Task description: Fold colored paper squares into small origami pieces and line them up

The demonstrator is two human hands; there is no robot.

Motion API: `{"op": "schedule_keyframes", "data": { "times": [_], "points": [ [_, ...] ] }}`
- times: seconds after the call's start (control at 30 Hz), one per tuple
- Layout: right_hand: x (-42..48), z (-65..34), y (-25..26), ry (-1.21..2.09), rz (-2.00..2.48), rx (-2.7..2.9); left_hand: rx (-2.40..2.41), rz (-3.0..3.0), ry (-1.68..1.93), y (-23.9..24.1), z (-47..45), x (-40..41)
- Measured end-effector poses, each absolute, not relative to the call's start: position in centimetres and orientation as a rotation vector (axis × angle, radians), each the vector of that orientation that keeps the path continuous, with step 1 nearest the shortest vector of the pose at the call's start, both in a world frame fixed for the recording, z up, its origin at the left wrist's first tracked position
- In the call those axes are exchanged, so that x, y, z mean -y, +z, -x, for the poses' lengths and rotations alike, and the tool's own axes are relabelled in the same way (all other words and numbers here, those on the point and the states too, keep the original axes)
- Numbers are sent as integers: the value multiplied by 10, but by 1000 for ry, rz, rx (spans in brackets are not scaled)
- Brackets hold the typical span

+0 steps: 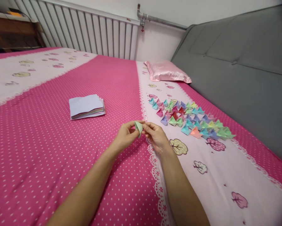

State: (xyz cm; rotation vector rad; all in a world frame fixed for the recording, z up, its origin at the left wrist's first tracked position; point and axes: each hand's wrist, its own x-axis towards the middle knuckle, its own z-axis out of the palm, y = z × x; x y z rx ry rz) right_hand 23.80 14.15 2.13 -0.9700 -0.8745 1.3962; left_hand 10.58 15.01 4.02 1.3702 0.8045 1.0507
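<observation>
Between my two hands is a small piece of light green folded paper (138, 127), held above the pink dotted bedsheet (122, 175). My left hand (127, 133) pinches it from the left, fingers behind and thumb in front. From the right, the fingertips of my right hand (155, 133) close on its edge. To the right of my hands lie several small folded paper boats (196, 133) in rows, coloured blue, green, pink, red, purple, yellow and orange. A stack of paper sheets (85, 106), pale lilac on top, rests on the bed to the left beyond my hands.
A shiny pink pillow (166, 71) lies at the far end of the bed. The grey padded headboard (240, 62) rises along the right side. A white radiator (93, 29) and a metal pipe (164, 22) run along the wall. A brown wooden piece of furniture (13, 31) stands far left.
</observation>
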Motion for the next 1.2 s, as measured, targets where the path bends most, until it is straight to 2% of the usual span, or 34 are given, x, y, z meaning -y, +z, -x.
{"op": "schedule_keyframes", "data": {
  "times": [0.53, 0.93, 1.2],
  "points": [
    [-133, -227, 28, 1004, 984, 1303, -1133, -1646, 1210, 25, -98, -156],
    [-135, -241, 29, 670, 1039, 1530, -674, -954, 1016, 41, -99, -151],
    [-135, -244, 32, 652, 1042, 1553, -625, -939, 1072, 40, -101, -151]
  ]
}}
